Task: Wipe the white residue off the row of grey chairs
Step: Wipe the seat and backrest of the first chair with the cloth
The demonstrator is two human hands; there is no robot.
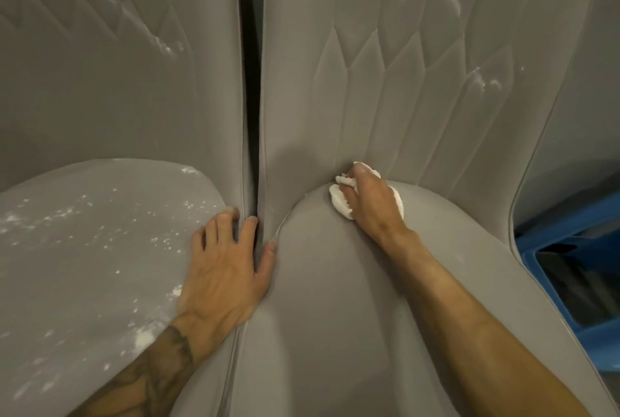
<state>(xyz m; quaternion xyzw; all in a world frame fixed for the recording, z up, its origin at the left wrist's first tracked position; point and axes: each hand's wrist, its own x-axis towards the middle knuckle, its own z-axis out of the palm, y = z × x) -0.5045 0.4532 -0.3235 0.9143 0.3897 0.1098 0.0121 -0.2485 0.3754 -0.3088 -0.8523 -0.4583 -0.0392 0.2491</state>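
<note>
Forearms reach forward: left hand (224, 279) braces flat and open; right hand (369, 201) grips white cloth (339, 200). Press firmly along right chair (335, 299) crease, lifting residue.

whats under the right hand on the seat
A crumpled white cloth sits under the right hand, pressed where the right chair seat meets its backrest. The hand covers the cloth's middle and any residue beneath.
</note>
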